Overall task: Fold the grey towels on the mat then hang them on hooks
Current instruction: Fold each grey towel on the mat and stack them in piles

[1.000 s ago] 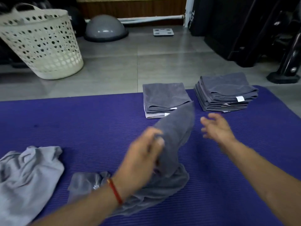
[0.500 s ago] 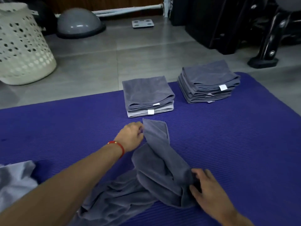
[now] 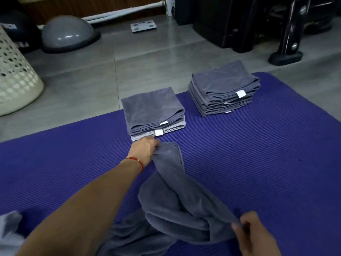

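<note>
- Our left hand now pinches the crumpled grey towel's far corner; our right hand has dropped to grip its near edge.
- The towel now stretches between both hands on the purple ribbed mat, ready for flattening.

1. The grey towel is soft, matt cloth with a short plush nap.
2. The purple mat looks like matt foam, finely ribbed.
3. Both folded stacks are the same matt cloth, with small white tags.
4. The floor is smooth grey tile with a dull sheen.
5. The laundry basket is cream perforated plastic.
6. The grey dome seems glossy, perhaps rubber.
7. The dark frame looks like glossy painted metal.
</note>
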`<state>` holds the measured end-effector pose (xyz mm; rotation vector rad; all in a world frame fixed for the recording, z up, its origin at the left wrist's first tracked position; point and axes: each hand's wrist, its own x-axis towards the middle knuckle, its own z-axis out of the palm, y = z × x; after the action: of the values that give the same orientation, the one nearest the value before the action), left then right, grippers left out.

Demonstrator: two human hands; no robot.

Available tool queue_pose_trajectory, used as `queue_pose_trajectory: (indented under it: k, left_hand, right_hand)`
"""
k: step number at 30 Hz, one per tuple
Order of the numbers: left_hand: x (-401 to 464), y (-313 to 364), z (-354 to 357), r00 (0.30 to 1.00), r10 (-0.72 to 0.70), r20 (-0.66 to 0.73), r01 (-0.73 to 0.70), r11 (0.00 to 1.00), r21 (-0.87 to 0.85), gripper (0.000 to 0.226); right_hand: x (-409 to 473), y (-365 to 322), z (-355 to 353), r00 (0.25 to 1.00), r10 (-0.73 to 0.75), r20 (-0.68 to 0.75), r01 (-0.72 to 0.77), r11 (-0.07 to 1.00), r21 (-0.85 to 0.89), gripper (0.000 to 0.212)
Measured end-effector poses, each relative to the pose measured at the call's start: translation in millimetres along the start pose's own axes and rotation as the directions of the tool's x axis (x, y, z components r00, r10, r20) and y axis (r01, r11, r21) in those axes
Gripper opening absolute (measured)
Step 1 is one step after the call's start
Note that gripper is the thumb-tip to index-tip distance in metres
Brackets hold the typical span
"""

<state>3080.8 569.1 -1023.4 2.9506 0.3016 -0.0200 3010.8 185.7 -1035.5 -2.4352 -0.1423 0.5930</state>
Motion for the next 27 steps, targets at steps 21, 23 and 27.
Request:
queue_pose_trajectory:
  k: [21,23,27]
  left_hand:
    - [12,124,-170,0.986,0.094,-0.135,-0.160,0.372,-0.914,0.059]
    - [19,149,-165,0.984,0.145,-0.104,-0.156,0.411,-0.898,0.057]
    - [47,186,-147,0.983,0.142,-0.117,-0.180,0.618,-0.765,0.081]
  right_hand:
    - [-15,1,-226,0.709,0.223,-0.669,0.412,0.639,0.649,0.016]
    - [-20,22,-224,0.667,0.295,-0.684,0.385,0.650,0.655,0.020]
    - [-24,63,-211,0.603,0.422,-0.676,0.305,0.662,0.685,0.018]
